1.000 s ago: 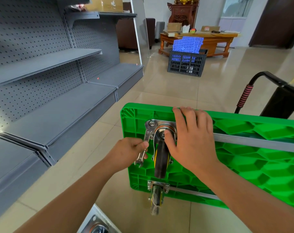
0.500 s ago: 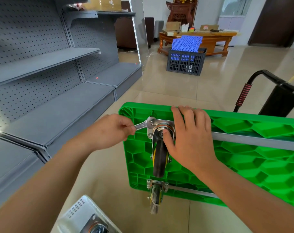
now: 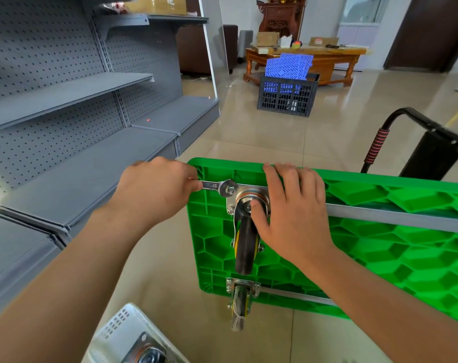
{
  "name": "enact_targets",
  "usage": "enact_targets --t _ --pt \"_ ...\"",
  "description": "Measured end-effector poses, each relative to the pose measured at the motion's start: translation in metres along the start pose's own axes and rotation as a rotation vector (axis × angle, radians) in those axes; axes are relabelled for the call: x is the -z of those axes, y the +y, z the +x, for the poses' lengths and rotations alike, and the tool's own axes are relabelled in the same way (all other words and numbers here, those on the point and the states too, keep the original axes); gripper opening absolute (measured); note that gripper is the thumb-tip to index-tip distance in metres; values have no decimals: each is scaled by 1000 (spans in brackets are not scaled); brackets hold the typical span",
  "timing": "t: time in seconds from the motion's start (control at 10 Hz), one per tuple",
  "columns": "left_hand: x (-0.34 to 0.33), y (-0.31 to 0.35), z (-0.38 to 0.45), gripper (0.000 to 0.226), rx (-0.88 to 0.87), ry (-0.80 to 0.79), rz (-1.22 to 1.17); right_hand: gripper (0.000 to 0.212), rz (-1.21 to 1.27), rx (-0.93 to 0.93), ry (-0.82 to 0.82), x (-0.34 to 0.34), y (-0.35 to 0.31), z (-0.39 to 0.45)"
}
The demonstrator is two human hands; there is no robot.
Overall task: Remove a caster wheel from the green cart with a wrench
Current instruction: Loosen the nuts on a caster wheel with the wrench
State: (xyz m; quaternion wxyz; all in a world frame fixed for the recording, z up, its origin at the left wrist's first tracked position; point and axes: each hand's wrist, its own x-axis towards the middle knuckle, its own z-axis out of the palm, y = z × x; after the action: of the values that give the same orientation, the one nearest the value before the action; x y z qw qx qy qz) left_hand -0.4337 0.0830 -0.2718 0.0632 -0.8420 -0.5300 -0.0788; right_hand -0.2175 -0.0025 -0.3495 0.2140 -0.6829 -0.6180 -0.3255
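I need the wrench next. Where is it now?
In the head view, the wrench is left of centre, held by the left hand, its head on the top-left nut of the caster's plate.

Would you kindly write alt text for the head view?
A left hand holds a wrench on a bolt of a caster wheel under a green cart tipped on its side, while the right hand steadies the caster.

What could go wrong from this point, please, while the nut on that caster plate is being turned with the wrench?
The wrench sits on the top-left nut at the green cart edge; if it slips, the left hand could strike the plastic rim. The right hand has its thumb on the caster wheel swivel, where a sudden turn might pinch. Another plate nut remains fastened.
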Motion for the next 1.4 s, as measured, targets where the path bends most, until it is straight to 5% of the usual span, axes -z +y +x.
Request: enact_targets --t 0.2,0.4,0.6,1.0,1.2,1.4 --pt "-17 -2 1 32 -50 84 67 63 0 0 1 -1 0 0" --pt "-23 -2 7 21 -134 343 170 62 3 -4 20 -1 -1 0" --pt "-26 6 6 22 -81 370 131 63 -4 1 15 -1 0 0" --pt "-35 9 -9 43 106 -79 -74 64 -10 -4 15 -2 -1 0" --pt "-53 9 -6 37 117 -127 -182 65 -4 -8 17 -2 -1 0" --pt "-87 26 -17 34 87 -262 -751 64 -5 -9 32 -2 -2 0"
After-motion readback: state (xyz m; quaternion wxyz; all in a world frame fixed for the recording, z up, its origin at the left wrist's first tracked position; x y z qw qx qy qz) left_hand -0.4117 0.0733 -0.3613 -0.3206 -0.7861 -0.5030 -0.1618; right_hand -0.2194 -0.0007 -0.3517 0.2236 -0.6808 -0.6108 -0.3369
